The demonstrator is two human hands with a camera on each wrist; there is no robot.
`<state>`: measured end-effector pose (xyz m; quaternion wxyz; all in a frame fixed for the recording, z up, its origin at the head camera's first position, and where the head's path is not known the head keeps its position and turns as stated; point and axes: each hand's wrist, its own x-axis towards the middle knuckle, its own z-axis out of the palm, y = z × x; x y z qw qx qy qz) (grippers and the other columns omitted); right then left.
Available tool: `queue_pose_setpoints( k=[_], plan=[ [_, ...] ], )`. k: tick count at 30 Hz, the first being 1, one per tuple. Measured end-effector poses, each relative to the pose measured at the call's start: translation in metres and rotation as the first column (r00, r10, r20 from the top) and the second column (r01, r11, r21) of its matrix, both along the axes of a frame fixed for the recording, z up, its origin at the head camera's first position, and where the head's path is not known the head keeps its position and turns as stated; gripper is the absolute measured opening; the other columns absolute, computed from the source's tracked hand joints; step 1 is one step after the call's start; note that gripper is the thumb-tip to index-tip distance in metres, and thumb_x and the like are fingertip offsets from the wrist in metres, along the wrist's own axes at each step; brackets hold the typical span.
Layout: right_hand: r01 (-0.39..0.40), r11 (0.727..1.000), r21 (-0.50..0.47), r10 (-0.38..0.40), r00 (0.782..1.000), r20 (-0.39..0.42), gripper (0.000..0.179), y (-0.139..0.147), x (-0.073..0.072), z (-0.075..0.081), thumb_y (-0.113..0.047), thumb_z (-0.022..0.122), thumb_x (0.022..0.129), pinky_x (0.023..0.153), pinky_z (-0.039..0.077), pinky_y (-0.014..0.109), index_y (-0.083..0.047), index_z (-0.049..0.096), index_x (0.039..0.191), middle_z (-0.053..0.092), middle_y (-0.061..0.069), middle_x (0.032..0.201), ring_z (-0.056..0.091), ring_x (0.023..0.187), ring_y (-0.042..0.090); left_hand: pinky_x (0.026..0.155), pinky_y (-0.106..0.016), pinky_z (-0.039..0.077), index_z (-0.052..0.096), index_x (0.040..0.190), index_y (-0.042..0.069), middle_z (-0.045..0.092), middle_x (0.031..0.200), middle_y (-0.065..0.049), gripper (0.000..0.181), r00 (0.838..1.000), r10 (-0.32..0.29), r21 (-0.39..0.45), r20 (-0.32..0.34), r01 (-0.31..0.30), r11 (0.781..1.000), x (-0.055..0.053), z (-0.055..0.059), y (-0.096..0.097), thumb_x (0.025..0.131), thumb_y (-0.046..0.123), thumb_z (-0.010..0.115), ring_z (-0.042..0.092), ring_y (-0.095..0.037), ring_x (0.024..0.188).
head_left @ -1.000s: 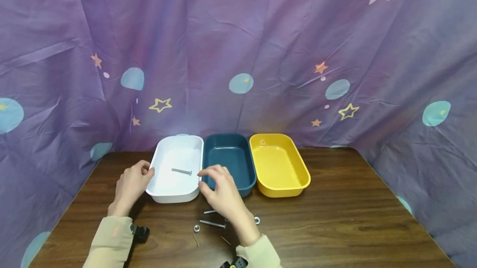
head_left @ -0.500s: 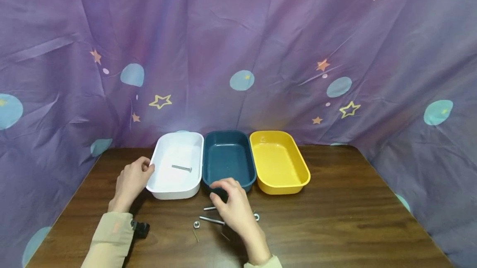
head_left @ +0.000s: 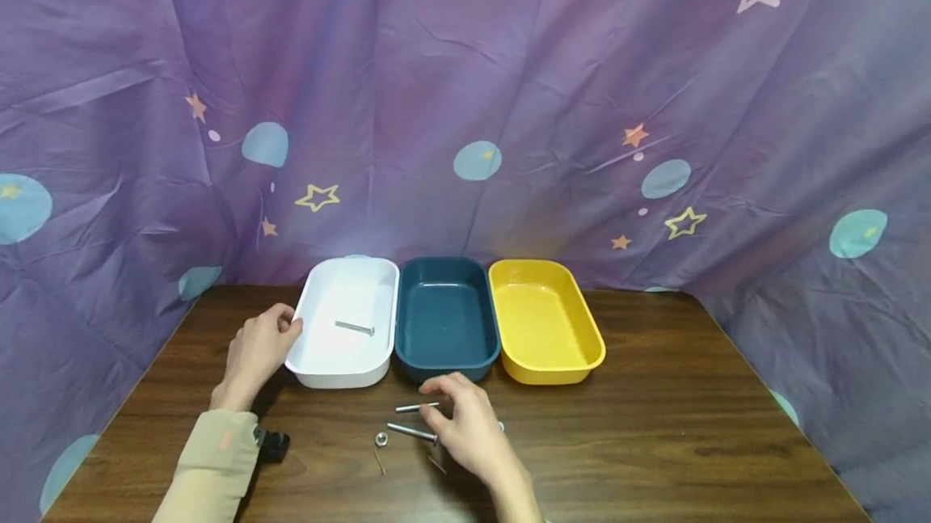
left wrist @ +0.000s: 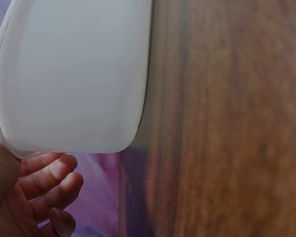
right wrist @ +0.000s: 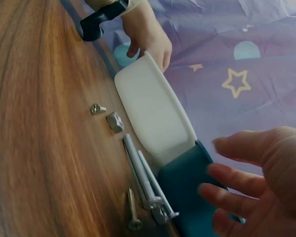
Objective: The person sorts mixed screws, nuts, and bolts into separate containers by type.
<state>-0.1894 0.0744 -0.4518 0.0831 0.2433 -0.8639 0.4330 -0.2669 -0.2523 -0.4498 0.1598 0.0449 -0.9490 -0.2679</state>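
My left hand (head_left: 256, 353) holds the left rim of the white tray (head_left: 342, 380); in the left wrist view its fingers (left wrist: 52, 175) curl beside the tray's end. A long bolt (head_left: 354, 328) lies inside that tray. My right hand (head_left: 469, 426) hovers over loose hardware in front of the trays, fingers spread and nothing between them. Near its fingertips lie one long bolt (head_left: 412, 432) and another bolt (head_left: 407, 408) behind it. A hex nut (head_left: 381, 440) and a thin screw (head_left: 380, 461) lie to the left. Another small screw (head_left: 437, 466) is closer to the front.
A dark teal tray (head_left: 447, 372) stands against the white one, and a yellow tray (head_left: 553, 375) adjoins it on the right. Behind the wooden table (head_left: 655, 426) hangs a purple patterned cloth (head_left: 422, 103). Part of another nut (head_left: 501, 426) shows beside my right hand.
My right hand has drawn back from the white tray's right rim, moving right and toward the front, over the loose bolts. The left hand stays on the white tray.
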Motion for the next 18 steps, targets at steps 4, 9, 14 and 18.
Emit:
queue_pose_setpoints(
  k=[4,9,14,18],
  plan=[
    [-0.07,0.994,0.086,0.067,0.997,0.039,0.016,0.009,-0.001,0.001,-0.007,0.075,0.082,0.066,0.046,0.025,-0.008,0.069,0.096,0.061,-0.001,0.085,0.056,0.072,0.007,0.059,-0.045,0.042,0.065,0.103,0.005,0.065,0.084,-0.007,0.025,1.0,-0.006,0.002,-0.012,0.006,1.0,-0.002,0.0,0.001,0.094,0.027,0.057,0.061,-0.03,0.07],
    [-0.122,0.984,0.132,0.111,0.99,0.087,0.014,0.016,-0.001,0.001,-0.008,0.075,0.082,0.062,0.043,0.023,-0.009,0.068,0.094,0.055,-0.007,0.077,0.051,0.068,0.003,0.058,-0.045,0.042,0.065,0.103,0.004,0.065,0.084,-0.008,0.025,1.0,-0.014,-0.004,-0.013,0.014,1.0,0.0,0.0,0.001,0.094,0.026,0.058,0.061,-0.03,0.07],
    [-0.165,0.977,0.132,0.147,0.979,0.142,0.014,0.018,0.001,-0.003,-0.007,0.076,0.081,0.065,0.046,0.023,-0.01,0.068,0.092,0.056,-0.011,0.077,0.053,0.07,0.002,0.058,-0.044,0.042,0.064,0.104,0.002,0.065,0.083,-0.009,0.025,1.0,-0.006,-0.012,0.005,0.006,1.0,0.003,0.0,-0.001,0.094,0.024,0.058,0.06,-0.029,0.069],
    [-0.168,0.976,0.137,0.145,0.976,0.164,0.017,0.018,0.003,-0.008,-0.005,0.077,0.078,0.066,0.046,0.024,-0.01,0.068,0.092,0.059,-0.011,0.075,0.054,0.069,0.002,0.058,-0.044,0.043,0.064,0.104,0.002,0.066,0.083,-0.01,0.025,1.0,-0.021,-0.01,-0.017,0.02,1.0,0.001,0.0,0.0,0.094,0.025,0.058,0.061,-0.029,0.068]
  ],
)
